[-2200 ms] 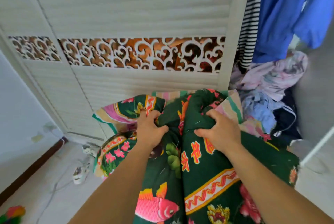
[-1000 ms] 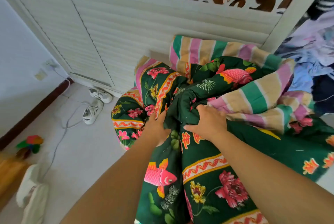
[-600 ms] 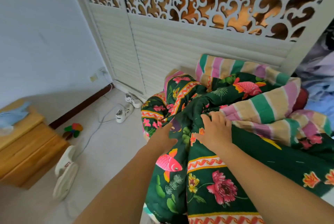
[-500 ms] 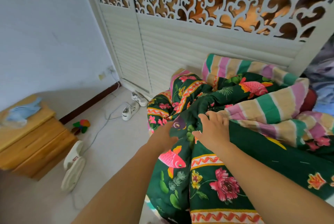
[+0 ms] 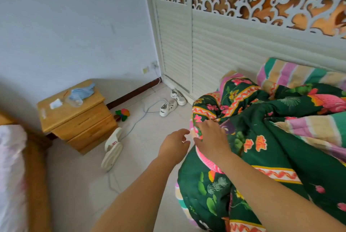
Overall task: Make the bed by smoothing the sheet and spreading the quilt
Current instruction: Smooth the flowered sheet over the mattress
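Observation:
The quilt (image 5: 271,149) is dark green with flowers, pink fish and a striped pastel lining, and it lies bunched in a heap on the right. My right hand (image 5: 211,138) rests flat on the quilt's left edge, fingers fairly straight. My left hand (image 5: 175,145) hovers just left of the quilt over the floor, fingers loosely curled and holding nothing. The bed sheet (image 5: 10,172), pale with a faint pink pattern, shows at the far left edge.
A wooden nightstand (image 5: 74,117) stands left of centre with a blue cloth on top. White slippers (image 5: 112,149), white sneakers (image 5: 173,102), a cable and a colourful toy (image 5: 122,114) lie on the tiled floor. White louvred wardrobe doors (image 5: 215,40) rise behind the quilt.
Both hands let go of the bunched quilt. The left hand came off it to the left, the right now lies flat on it. The view swung left, revealing the nightstand and bed.

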The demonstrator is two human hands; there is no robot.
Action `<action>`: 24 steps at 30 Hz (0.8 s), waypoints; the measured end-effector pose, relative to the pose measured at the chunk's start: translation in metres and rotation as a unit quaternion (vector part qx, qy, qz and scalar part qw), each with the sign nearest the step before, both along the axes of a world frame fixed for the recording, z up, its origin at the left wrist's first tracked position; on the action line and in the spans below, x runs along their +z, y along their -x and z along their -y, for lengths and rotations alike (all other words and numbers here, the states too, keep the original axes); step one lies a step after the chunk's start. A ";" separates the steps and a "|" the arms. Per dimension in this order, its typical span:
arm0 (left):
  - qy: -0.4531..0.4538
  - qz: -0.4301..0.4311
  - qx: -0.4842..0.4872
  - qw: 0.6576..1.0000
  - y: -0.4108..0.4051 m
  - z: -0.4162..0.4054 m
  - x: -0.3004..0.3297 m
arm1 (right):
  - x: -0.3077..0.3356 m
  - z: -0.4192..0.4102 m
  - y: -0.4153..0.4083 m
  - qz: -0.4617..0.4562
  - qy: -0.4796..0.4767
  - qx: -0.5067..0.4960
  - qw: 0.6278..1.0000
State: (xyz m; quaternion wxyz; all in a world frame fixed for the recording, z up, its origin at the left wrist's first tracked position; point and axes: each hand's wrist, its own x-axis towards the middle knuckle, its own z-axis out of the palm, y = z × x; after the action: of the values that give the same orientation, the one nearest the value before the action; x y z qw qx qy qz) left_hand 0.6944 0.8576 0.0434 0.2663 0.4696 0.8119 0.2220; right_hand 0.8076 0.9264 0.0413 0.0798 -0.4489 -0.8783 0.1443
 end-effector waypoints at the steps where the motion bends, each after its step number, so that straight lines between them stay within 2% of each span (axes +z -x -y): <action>1: 0.002 0.002 0.013 1.000 0.008 0.006 -0.001 | 0.000 0.004 0.010 0.003 0.007 0.010 1.000; 11: -0.005 0.032 0.193 0.981 0.186 0.158 -0.002 | 0.005 0.118 0.215 0.045 0.016 0.168 0.985; 18: -0.018 0.008 0.339 0.941 0.311 0.314 0.006 | 0.006 0.247 0.371 0.021 0.036 0.306 0.951; 24: 0.006 0.016 0.462 0.887 0.368 0.429 0.001 | 0.001 0.347 0.464 0.049 0.036 0.435 0.898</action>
State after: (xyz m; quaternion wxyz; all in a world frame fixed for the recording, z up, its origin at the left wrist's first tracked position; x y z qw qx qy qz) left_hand 0.3269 0.4287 0.0441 0.1497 0.0361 0.9338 0.3229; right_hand 0.3435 0.5789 0.0420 -0.0505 -0.0313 -0.9829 0.1741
